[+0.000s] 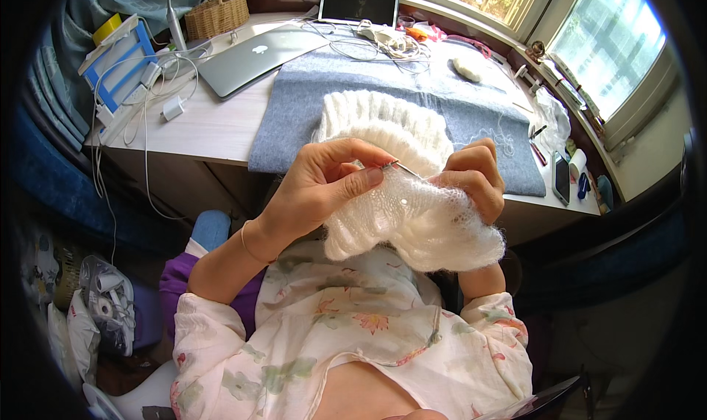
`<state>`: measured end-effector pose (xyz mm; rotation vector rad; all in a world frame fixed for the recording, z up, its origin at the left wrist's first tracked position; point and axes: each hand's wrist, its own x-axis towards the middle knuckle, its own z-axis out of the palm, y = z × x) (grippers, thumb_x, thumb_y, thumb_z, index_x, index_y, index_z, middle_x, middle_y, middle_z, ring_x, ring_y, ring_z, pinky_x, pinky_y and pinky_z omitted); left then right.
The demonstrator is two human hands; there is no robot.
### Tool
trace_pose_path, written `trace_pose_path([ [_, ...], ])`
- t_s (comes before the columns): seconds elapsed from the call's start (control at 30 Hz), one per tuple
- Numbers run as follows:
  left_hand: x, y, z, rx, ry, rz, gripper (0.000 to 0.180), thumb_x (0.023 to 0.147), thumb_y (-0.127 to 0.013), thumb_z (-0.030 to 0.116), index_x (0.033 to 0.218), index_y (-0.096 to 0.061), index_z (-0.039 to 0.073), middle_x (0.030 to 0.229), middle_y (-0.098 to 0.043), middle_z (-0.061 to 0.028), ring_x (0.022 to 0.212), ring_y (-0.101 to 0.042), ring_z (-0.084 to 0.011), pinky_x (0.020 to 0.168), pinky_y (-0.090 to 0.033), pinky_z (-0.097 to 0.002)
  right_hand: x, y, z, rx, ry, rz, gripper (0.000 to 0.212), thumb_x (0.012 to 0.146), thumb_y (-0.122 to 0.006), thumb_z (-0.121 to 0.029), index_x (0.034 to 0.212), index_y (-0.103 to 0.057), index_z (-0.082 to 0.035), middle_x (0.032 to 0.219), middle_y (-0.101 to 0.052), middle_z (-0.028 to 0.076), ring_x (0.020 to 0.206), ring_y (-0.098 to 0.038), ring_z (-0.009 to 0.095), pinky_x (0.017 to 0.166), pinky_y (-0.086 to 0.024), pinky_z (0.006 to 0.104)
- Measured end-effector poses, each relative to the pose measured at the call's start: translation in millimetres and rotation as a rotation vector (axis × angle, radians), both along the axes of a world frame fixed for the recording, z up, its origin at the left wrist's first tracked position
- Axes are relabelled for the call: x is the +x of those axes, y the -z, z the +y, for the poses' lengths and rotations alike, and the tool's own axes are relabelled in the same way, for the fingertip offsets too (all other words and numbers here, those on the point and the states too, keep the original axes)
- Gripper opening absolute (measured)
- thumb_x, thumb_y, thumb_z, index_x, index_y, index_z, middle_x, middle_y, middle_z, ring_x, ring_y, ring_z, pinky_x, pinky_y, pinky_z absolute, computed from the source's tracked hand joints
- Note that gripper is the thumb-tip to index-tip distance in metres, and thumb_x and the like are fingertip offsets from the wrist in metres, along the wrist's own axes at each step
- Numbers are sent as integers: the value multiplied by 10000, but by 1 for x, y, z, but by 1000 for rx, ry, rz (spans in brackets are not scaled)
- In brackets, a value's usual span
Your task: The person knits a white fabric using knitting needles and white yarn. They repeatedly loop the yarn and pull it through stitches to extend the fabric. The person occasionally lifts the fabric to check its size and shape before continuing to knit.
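A fluffy white knitted piece (383,217) hangs between my hands, over my lap and the table's front edge. Its ribbed part (379,114) lies on the blue-grey cloth. My left hand (317,181) is closed, thumb and forefinger pinched at one end of a thin metal needle (409,171). The needle slants down toward my right hand (475,175), whose curled fingers grip the right side of the knitting. The needle's far end is hidden at the right fingers, and fuzzy yarn covers part of that hand.
A blue-grey cloth (294,122) covers the table's middle, with loose white yarn (493,140) at right. Beyond are a silver laptop (254,55), a tablet (359,2), tangled cables (387,41) and a white rounded object (467,69). A phone (561,178) lies at the right edge.
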<state>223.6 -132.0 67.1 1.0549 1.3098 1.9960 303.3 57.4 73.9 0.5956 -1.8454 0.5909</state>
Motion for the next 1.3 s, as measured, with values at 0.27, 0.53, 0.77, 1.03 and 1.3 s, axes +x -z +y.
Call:
trace_pose_path([
  [0.27, -1, 1, 1, -2, -5, -8, 166, 834, -574, 55, 988, -614, 7, 955, -615, -54, 846, -579, -104, 768, -473, -223, -2, 0, 0, -20, -40, -29, 223, 512, -726, -162, 690, -613, -89, 654, -494, 8, 615, -412, 158, 577, -318, 270],
  [0.53, 2, 10, 8, 8, -48, 121, 131, 823, -574, -2, 943, -625, -12, 904, -590, -38, 830, -554, -78, 722, -449, -192, -4, 5, -3, 154, 88, 44, 262, 525, -708, -185, 742, -600, -83, 710, -512, 47, 653, -447, 204, 616, -340, 299],
  [0.77, 9, 18, 14, -61, 19, 114, 150, 831, -576, 11, 972, -607, -28, 889, -597, -30, 783, -532, -50, 675, -450, -181, -18, 1, -5, 167, -196, -399, 569, 475, -684, -282, 974, -543, -47, 911, -515, 96, 800, -465, 282, 704, -385, 358],
  [1.03, -9, 10, 5, 54, 116, -163, 167, 826, -604, 107, 962, -612, 10, 875, -617, -36, 834, -565, -81, 756, -459, -208, -3, 0, -4, 91, 36, -61, 340, 453, -733, -256, 762, -700, -117, 706, -515, -11, 665, -415, 146, 598, -331, 272],
  [1.3, -6, 6, 5, 41, 59, -164, 129, 809, -627, 104, 900, -622, 12, 864, -615, -51, 786, -570, -82, 729, -468, -213, -1, 0, -4, 186, 139, -14, 312, 481, -715, -217, 761, -671, -86, 746, -535, 14, 702, -449, 175, 616, -365, 278],
])
